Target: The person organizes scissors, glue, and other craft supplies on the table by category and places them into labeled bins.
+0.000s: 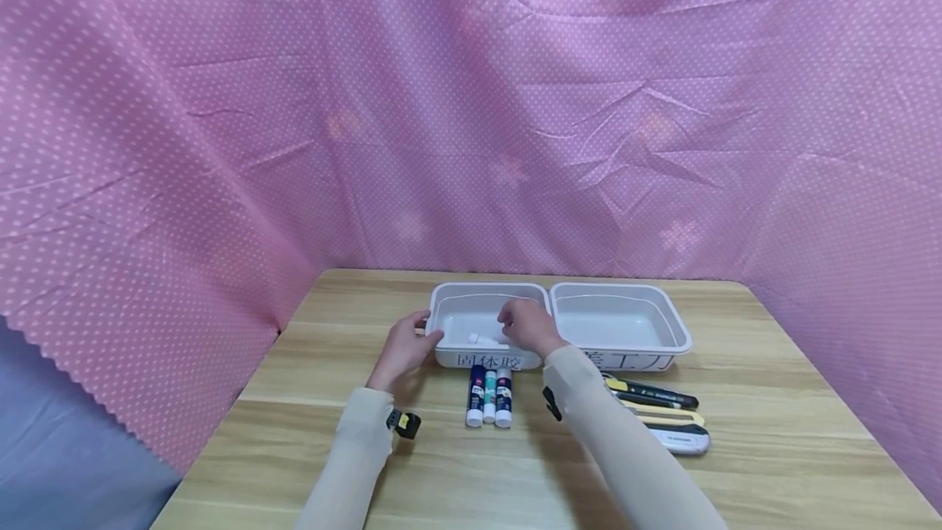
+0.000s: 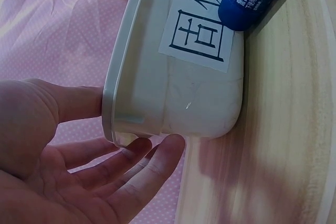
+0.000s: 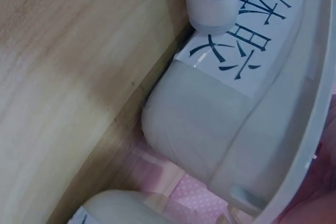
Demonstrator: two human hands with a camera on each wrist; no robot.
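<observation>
My left hand [image 1: 406,348] holds the left end of a white plastic bin [image 1: 452,357], thumb at the rim and fingers against the outer end wall in the left wrist view. Over the right part of this bin hangs my right hand [image 1: 528,324], fingers bent down inside the rim; I cannot tell whether they hold anything. A small white object [image 1: 482,339] lies on the bin's floor near those fingers. Three glue sticks, a dark blue one [image 1: 475,399], a teal one [image 1: 490,397] and another blue one [image 1: 504,399], lie side by side against the bin's labelled front.
A second white bin [image 1: 684,343] with a printed label stands right beside the first. Several utility knives [image 1: 666,418] lie in front of it, partly hidden by my right sleeve. Pink dotted cloth [image 1: 515,145] hangs behind the wooden table [image 1: 294,424].
</observation>
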